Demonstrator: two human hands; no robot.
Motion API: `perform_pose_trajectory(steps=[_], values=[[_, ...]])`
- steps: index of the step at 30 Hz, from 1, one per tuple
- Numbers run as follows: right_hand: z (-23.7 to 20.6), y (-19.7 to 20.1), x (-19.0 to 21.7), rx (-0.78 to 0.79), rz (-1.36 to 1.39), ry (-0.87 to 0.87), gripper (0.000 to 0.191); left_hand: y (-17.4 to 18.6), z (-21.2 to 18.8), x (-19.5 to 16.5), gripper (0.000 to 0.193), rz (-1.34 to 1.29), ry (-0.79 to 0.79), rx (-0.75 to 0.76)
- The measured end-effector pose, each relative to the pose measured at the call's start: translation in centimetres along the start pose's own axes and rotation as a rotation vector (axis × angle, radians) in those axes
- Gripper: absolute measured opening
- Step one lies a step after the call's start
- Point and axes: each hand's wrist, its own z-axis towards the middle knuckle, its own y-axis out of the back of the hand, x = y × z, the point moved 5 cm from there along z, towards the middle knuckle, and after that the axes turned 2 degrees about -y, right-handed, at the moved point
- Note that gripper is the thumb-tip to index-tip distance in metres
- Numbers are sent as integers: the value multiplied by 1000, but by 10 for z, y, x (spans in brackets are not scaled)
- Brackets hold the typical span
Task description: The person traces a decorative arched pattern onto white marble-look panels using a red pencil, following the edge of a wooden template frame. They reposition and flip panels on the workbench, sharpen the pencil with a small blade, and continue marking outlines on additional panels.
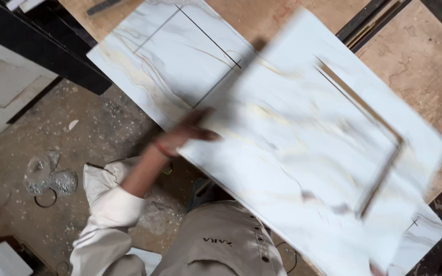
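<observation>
While gripped: panel (303, 153) (marbled) under fingers (193, 128).

left hand (188, 134) gripping the edge of a blurry marble panel (308, 153) mid-frame, over another panel (170, 61) lying upper left on the bench (420, 66)

Little free room: marble-look sheets fill the middle and right of the frame.

I see the blurred top sheet (303, 153) lying tilted over a lower sheet (170, 56), with my left hand (188, 134) on its near-left edge. Bare plywood bench (420, 66) shows only at upper right. The dusty floor (93, 133) at centre left is open, edged by a dark beam (42, 46) and a white panel (1, 87).
</observation>
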Motion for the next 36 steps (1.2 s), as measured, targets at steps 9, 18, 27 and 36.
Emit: perform_pose_trajectory(steps=[9, 18, 27, 36], values=[[-96, -407, -24, 832, -53, -241, 37, 291, 4, -179, 46, -157, -176, -220], [-204, -471, -86, 753, -531, -421, 92, 343, 43, -256, 58, 555, 57, -352], [-242, -471, -136, 802, -532, -488, 72, 348, 73, -221, 98, 975, 375, -190], [-247, -436, -34, 733, -166, -417, 61, 324, 44, -226, 56, 906, 341, -456]])
